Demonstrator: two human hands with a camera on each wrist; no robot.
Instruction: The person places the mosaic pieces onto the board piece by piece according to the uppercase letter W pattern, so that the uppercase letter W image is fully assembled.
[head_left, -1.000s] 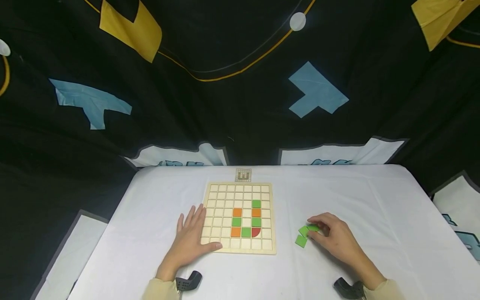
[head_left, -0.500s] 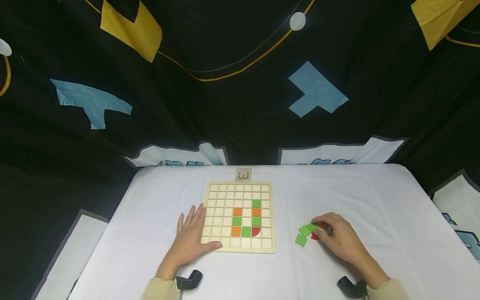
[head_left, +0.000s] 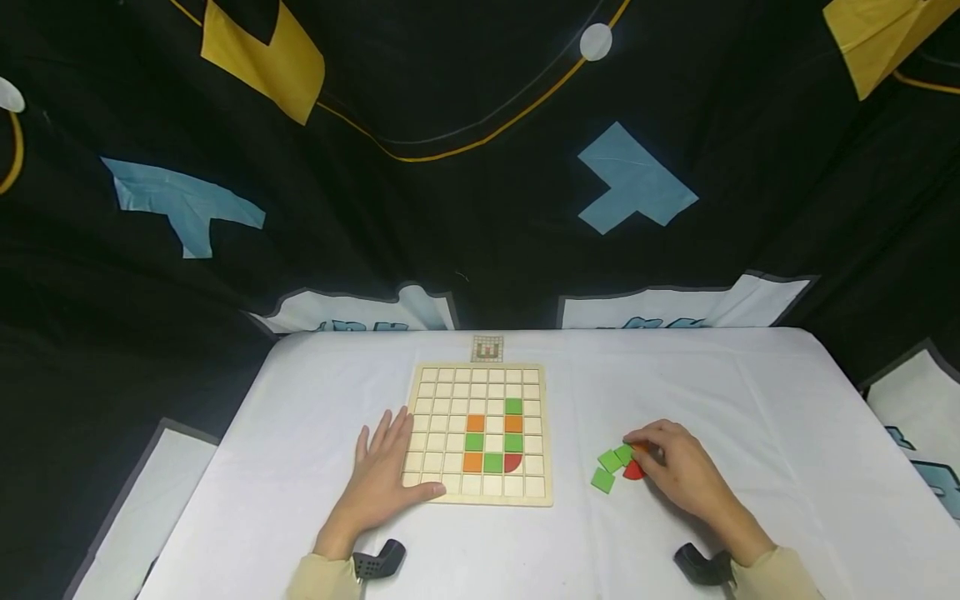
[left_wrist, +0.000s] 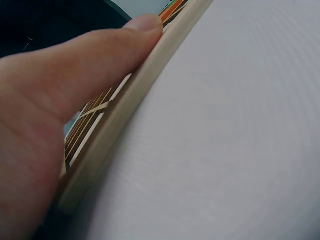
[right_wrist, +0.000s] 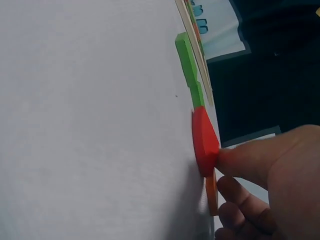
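Observation:
My left hand [head_left: 382, 475] rests flat along the left edge of a wooden grid board [head_left: 438, 429]. Its thumb [left_wrist: 100, 60] lies over the board's near rim. To the right of the board, my right hand [head_left: 678, 467] pinches an orange tile [right_wrist: 212, 195], mostly hidden by the fingers in the head view. The thumb [right_wrist: 245, 160] also touches a red quarter-round tile [head_left: 633, 470] lying on the cloth. Several green square tiles [head_left: 602, 479] lie just left of these fingers. On the board sit orange tiles [head_left: 476, 423], green tiles [head_left: 492, 462] and a red quarter-round tile [head_left: 513, 462].
A small pattern card [head_left: 487, 348] lies behind the board. White cloth [head_left: 750, 417] covers the table. A dark curtain [head_left: 450, 242] with coloured shapes hangs behind it. Black wrist devices [head_left: 379, 559] are worn below both hands.
The right hand has shifted slightly right, away from the green tiles. The red quarter-round tile and a bit of orange have come into view by its fingertips. The left hand stays put.

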